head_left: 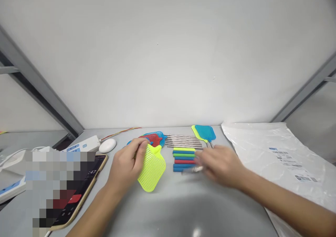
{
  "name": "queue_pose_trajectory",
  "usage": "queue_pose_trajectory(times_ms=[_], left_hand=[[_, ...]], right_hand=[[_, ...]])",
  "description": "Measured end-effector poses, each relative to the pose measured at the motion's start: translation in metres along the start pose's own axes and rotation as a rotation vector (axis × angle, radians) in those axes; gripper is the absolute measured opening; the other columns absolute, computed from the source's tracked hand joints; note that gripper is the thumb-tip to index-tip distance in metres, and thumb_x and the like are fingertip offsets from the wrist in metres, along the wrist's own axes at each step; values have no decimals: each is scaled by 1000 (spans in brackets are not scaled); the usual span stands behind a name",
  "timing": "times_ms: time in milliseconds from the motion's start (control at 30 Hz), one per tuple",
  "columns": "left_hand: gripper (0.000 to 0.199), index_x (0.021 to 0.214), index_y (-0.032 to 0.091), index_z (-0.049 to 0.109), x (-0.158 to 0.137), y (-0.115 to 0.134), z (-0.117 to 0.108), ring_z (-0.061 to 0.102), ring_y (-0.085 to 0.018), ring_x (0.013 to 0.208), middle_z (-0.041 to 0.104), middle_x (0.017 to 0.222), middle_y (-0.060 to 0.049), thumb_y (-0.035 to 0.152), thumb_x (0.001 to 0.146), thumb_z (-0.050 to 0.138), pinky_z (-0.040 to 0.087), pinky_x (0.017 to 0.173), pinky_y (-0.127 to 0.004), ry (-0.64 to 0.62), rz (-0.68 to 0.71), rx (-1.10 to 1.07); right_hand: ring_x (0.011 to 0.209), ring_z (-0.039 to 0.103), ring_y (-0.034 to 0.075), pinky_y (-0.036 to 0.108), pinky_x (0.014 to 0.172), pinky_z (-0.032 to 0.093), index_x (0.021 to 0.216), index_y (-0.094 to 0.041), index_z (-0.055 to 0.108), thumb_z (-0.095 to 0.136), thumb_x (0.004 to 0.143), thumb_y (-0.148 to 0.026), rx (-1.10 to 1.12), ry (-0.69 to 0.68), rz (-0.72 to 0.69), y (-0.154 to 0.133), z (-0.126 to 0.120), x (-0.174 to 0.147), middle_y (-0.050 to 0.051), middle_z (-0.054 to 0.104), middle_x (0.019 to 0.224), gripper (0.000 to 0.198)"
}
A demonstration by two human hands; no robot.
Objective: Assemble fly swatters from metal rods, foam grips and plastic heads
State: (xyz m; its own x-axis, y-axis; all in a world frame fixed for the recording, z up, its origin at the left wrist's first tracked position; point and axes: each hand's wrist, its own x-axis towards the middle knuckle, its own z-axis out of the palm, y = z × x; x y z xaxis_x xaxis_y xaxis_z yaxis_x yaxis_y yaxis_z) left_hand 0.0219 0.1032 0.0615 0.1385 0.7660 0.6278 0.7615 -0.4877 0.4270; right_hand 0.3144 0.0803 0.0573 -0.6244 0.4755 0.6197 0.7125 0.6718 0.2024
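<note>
My left hand (128, 160) is closed on the edge of a yellow-green fly swatter head (152, 169), its perforated face hanging over the table. My right hand (220, 163) is blurred by motion, with its fingers closed round a short silvery metal rod (193, 169) whose end sticks out to the left. Just left of that hand lie several coloured handle tubes (183, 162) in blue, red, green and yellow. Behind them is a row of thin metal rods (182, 140). Red and blue swatter heads (157, 137) lie beyond my left hand.
Blue and yellow swatters (206, 133) lie at the back right near the wall. A white plastic mailing bag (262, 153) covers the right side. On the left are a phone (89, 184), a white round device (107, 145) and a power strip (86, 144) with cables.
</note>
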Motion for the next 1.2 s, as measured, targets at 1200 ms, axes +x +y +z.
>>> queue_pose_trajectory(times_ms=[1200], left_hand=[[51,97,23,57,12,61,57,56,-21,75,64,88,-2,69,76,52,38,63,-32,-667,188,-159]], right_hand=[[63,59,15,28,59,31,91,-20,64,43,94,-38,-240,-409,337,60,20,-52,2,69,75,27]])
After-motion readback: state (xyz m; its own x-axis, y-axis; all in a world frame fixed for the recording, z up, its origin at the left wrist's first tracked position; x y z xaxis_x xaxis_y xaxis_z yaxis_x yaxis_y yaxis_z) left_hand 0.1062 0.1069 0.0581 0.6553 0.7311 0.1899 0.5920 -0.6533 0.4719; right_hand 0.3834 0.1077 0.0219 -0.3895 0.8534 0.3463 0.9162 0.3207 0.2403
